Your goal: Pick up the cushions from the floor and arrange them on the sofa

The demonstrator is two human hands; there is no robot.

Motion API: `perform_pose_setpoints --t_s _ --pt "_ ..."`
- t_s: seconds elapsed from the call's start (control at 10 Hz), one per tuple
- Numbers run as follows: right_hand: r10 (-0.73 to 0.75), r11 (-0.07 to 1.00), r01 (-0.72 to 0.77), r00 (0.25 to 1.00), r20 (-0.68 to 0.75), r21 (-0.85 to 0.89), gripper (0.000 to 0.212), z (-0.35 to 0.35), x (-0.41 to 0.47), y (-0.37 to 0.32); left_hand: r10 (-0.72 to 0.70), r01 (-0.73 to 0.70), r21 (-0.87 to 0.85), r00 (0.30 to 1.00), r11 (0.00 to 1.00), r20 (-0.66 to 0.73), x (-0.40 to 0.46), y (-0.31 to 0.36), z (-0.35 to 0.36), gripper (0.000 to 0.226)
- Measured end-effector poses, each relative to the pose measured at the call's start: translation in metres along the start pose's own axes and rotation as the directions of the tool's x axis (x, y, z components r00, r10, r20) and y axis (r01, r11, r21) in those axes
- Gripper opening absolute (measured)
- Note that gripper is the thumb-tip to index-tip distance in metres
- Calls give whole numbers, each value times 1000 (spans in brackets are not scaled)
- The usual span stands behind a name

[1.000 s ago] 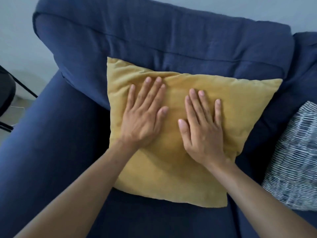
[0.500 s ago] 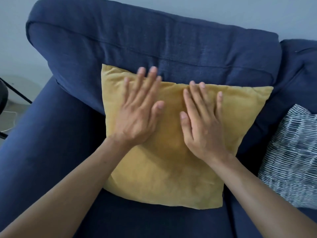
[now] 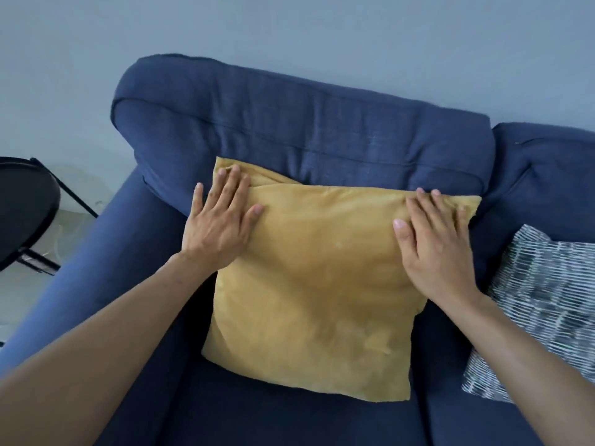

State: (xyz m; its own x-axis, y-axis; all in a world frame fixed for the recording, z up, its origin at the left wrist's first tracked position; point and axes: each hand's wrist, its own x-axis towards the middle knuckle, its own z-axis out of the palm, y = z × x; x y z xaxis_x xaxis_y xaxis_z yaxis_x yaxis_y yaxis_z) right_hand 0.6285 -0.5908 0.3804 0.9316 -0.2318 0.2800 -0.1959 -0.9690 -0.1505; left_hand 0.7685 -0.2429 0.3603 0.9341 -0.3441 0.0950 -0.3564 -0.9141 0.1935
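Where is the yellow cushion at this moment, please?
In the head view, the yellow cushion leans against the blue sofa backrest near its left armrest, under both hands, with the patterned cushion to its right.

A cushion leans on the sofa, its lower edge on the seat and its top edge against the backrest behind it. The left hand lies flat on the cushion's upper left corner and the right hand flat on its upper right corner. A second cushion sits right of it on the sofa; a round table stands left, beyond the armrest.
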Motion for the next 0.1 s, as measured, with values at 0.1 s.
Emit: perform_pose_setpoints --t_s 0.1 --pt "152 965 -123 982 -110 233 62 -61 -5 5 -87 87 -12 996 996 16 -14 -9 -27 76"
